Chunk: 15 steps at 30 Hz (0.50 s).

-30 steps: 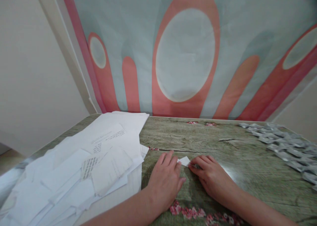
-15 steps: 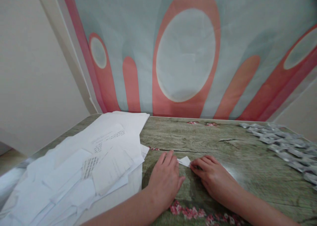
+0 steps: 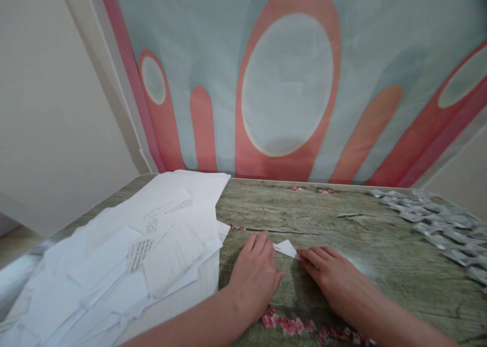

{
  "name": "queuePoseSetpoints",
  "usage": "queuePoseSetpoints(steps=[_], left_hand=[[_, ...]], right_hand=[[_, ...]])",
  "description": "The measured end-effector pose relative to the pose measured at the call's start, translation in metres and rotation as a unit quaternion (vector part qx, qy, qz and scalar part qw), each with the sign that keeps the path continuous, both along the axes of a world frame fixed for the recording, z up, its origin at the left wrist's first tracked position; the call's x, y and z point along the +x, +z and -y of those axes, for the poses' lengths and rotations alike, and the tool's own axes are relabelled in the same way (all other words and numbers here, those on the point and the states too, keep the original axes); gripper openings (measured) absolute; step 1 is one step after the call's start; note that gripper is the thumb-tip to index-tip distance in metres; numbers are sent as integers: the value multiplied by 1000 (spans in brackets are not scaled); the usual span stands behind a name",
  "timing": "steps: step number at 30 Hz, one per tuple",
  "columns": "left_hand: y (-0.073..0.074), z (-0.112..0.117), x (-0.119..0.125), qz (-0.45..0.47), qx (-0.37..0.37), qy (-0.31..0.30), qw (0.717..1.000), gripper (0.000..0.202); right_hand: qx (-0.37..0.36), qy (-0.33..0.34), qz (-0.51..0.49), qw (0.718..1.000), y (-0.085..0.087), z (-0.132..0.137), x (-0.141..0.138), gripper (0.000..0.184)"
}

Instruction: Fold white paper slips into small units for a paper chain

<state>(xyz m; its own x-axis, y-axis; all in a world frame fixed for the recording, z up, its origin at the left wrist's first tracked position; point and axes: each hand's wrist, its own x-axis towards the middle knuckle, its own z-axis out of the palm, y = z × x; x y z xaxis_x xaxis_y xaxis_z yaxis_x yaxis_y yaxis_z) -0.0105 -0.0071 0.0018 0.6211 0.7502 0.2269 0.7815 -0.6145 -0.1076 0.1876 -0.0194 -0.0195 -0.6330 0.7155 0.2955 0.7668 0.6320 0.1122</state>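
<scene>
A small white piece of paper (image 3: 286, 247) lies on the green wood-patterned table (image 3: 304, 215), only its far corner showing between my hands. My left hand (image 3: 254, 275) lies flat on the table with fingers stretched out, its fingertips at the paper's left edge. My right hand (image 3: 330, 272) also rests flat, fingers extended and pressed on the paper's right side. Most of the paper is hidden under my hands.
A loose heap of white paper sheets (image 3: 144, 245), some printed, covers the table's left side. Several small silvery folded pieces (image 3: 437, 220) lie along the right edge. A curtain with red and grey shapes (image 3: 285, 83) hangs behind the table.
My right hand has slid slightly toward me and flattened, its fingers straightening over the paper. The left hand has barely moved.
</scene>
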Motion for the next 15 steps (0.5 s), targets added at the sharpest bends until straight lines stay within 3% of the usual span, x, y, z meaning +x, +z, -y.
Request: queuePoseSetpoints(steps=[5,9,15], left_hand=[[-4,-5,-3,21,-8,-32,999,38],[-3,-13,-9,79,-41,-68,994,19],[0,-15,-11,101,-58,-72,991,15]], right_hand=[[-33,-3,-94,995,-4,-6,2,27],[-71,0,-215,974,-8,-13,7,29],[-122,-33,-299,946,-14,-19,7,22]])
